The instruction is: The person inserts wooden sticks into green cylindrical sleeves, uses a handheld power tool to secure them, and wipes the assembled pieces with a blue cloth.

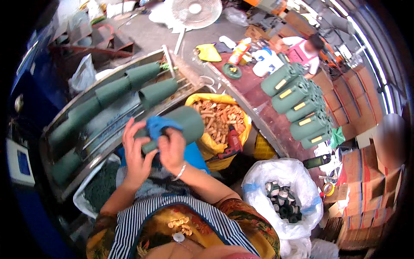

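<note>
A dark green plastic cylinder-shaped container (187, 123) lies tilted in front of me, its narrow neck toward my hands. A blue cloth (161, 125) is bunched against its near end. My right hand (172, 151) has its fingers closed on the cloth, beside the neck. My left hand (136, 146) is at the left of the neck, fingers stretched and apart; whether its thumb touches the container is unclear. Similar green containers (157, 93) lie in the long metal-edged trough (97, 159) to my left.
A yellow sack (198, 99) holds orange-brown pieces, with a red power drill (233, 140) on it. At right, finished-looking green containers (291, 95) stand on a red table (246, 86). A white bag (254, 172) holds small parts. Another person (302, 52) works beyond, near a fan (194, 13).
</note>
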`<state>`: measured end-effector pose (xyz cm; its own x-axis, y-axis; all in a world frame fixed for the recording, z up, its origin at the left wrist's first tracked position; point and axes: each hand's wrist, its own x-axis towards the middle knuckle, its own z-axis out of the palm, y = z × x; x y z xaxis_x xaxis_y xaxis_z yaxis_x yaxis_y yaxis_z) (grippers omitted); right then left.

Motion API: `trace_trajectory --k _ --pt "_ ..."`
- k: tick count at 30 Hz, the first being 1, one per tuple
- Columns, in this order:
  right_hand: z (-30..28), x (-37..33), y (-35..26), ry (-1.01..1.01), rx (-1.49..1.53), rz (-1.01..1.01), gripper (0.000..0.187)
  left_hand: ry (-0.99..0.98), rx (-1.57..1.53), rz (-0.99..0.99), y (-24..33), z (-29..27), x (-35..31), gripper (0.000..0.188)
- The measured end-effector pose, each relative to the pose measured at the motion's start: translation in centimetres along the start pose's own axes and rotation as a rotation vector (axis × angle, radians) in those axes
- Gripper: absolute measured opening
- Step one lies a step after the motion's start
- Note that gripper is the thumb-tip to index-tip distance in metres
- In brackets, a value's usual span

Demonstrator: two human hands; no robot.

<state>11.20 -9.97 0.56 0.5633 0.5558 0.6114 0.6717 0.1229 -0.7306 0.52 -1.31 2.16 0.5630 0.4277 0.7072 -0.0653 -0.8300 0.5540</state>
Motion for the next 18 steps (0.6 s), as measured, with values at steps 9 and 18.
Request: trace_trajectory --k 9,18 --pt "-2.1 5.9 3.0 -0.027 -0.430 -0.220 0.030 0.166 0.193 0.190 0.8 -0.9 -2.0 0.023" --pt "3.2 -2.2 0.8 0.344 1.194 0.925 0.066 0.386 -0.005 -0.058 0.2 2.2 -1.8 0.029"
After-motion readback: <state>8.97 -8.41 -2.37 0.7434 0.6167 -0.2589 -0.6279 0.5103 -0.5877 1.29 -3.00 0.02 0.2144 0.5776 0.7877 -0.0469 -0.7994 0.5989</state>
